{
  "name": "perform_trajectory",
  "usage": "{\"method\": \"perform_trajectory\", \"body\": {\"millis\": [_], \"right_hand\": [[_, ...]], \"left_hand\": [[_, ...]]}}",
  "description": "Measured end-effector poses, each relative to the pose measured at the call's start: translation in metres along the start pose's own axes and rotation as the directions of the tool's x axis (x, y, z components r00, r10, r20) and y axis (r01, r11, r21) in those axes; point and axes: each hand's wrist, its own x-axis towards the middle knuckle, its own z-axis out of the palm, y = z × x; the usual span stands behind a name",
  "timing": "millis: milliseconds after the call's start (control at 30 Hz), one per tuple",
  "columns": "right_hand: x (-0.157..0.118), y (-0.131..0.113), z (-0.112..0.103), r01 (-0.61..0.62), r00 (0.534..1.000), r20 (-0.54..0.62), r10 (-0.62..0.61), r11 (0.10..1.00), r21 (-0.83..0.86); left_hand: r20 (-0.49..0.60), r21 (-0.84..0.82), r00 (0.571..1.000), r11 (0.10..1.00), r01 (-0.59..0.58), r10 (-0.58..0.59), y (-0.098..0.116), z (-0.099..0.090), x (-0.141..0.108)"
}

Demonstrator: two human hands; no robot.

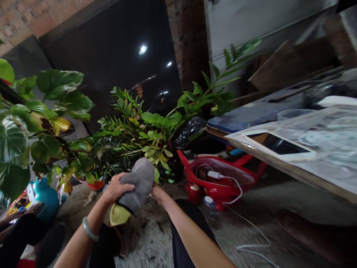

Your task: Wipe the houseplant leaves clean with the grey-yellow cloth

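A soft grey cloth item with a yellow part at its lower left is held up in front of the plants. My left hand grips its left side, the thumb lying across the grey fabric. At its right edge is my right hand, with the fingers mostly hidden behind the item, so their hold cannot be made out. A pale bracelet circles my left wrist.
Leafy plants stand ahead. To the right are a red bag with a white cable, a small bottle and a table bearing a tablet. A turquoise container and another person's legs are at left.
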Motion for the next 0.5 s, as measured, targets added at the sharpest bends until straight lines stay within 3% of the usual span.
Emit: {"method": "perform_trajectory", "body": {"millis": [100, 200, 300, 367, 500], "right_hand": [[-0.019, -0.003, -0.003, -0.09, 0.995, 0.031, 0.096, 0.983, -0.158], [-0.059, -0.008, 0.001, -0.061, 0.991, 0.111, 0.073, 0.992, -0.107], [-0.106, -0.007, 0.02, 0.07, 0.983, 0.161, -0.091, 0.989, 0.127], [-0.131, -0.001, 0.039, 0.136, 0.979, 0.128, -0.158, 0.977, 0.161], [-0.156, 0.01, 0.066, 0.187, 0.98, -0.065, -0.186, 0.982, 0.018]], "left_hand": [[-0.043, -0.1, 0.996, 0.992, 0.071, -0.076, -0.013, -0.031, -0.052], [-0.209, -0.229, 0.977, 0.973, 0.005, -0.054, -0.024, -0.037, -0.087], [-0.445, -0.321, 0.895, 0.939, -0.125, -0.033, -0.037, -0.005, -0.096], [-0.533, -0.3, 0.846, 0.933, -0.199, 0.009, -0.044, 0.027, -0.094], [-0.453, -0.287, 0.883, 0.918, -0.275, 0.123, -0.055, 0.075, -0.096]]}}
